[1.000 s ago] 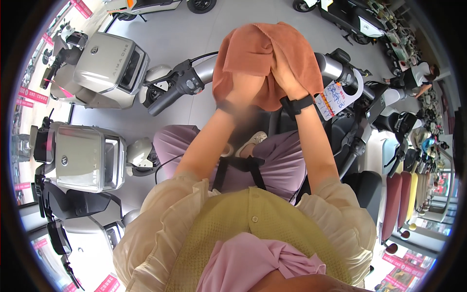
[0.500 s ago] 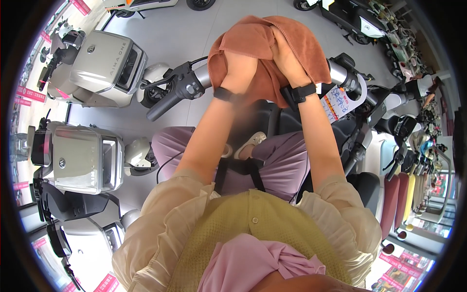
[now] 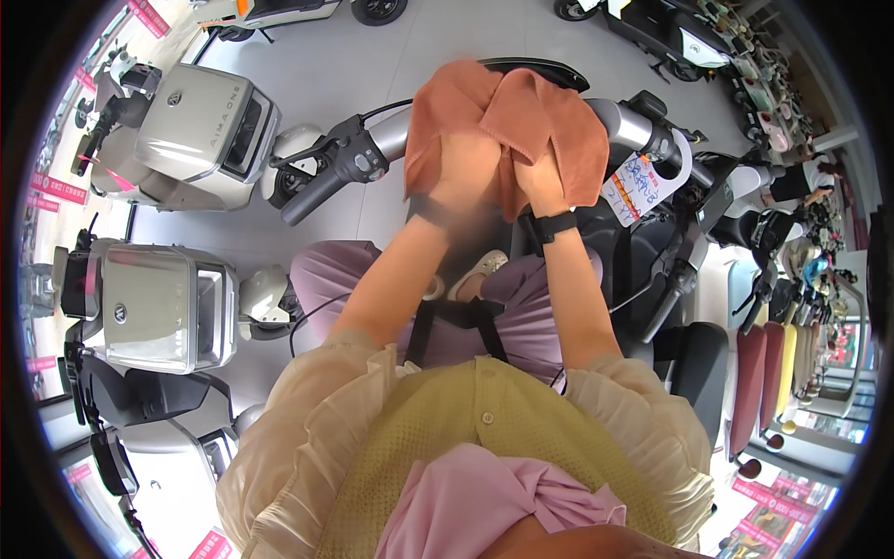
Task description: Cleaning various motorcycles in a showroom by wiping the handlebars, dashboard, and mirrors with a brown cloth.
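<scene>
An orange-brown cleaning cloth (image 3: 559,116) lies bunched over the middle of a scooter's silver handlebar (image 3: 619,123). My left hand (image 3: 468,166) grips the cloth's left part, its fingers mostly tucked into the folds. Close beside it, my right hand (image 3: 542,186) holds the lower right part of the cloth, fingers also largely covered. A black curved edge (image 3: 549,70) of the scooter's front shows beyond the cloth. The black left handlebar grip (image 3: 317,197) sticks out to the left. A white paper tag (image 3: 633,191) with handwriting hangs at the right side of the bar.
Grey-beige scooters (image 3: 196,116) stand close on the left. More scooters with coloured seats (image 3: 745,387) line the right side, and a black scooter (image 3: 666,42) is parked at the far right. Another person (image 3: 805,182) is at the right edge. Grey floor (image 3: 447,33) lies ahead.
Both hands and the cloth have drawn nearer to me, and my right hand has shifted left toward the other. The black front edge and more of the right handlebar are now uncovered.
</scene>
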Demonstrator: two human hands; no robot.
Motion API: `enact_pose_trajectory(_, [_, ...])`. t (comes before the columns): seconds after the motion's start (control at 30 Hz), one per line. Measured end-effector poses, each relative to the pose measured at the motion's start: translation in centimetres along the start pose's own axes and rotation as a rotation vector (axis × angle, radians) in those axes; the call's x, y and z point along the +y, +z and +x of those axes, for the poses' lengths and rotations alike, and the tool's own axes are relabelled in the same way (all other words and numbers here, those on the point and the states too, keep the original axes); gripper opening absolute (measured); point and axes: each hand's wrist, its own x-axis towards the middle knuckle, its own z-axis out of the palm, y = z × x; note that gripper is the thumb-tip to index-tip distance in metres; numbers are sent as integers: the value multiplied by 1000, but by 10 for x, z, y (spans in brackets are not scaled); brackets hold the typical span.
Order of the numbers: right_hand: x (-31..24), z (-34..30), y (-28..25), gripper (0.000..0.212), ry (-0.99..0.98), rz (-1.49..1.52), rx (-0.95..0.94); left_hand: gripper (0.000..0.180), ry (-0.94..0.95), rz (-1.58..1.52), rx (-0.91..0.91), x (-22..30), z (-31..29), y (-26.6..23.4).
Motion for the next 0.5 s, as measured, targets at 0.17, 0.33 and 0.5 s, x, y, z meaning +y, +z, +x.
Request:
enact_pose_trajectory(0.17, [-21,1,-25,53,177,91,-293,25,150,7,258,-4,-21,20])
enact_pose_trajectory(0.33, [14,-14,-8,45,1,-31,-154,20,56,-383,204,5,-17,13])
enact_pose_trajectory(0.5, [-3,24,-17,40,-56,84,-114,27,163,51,115,1,9,-3])
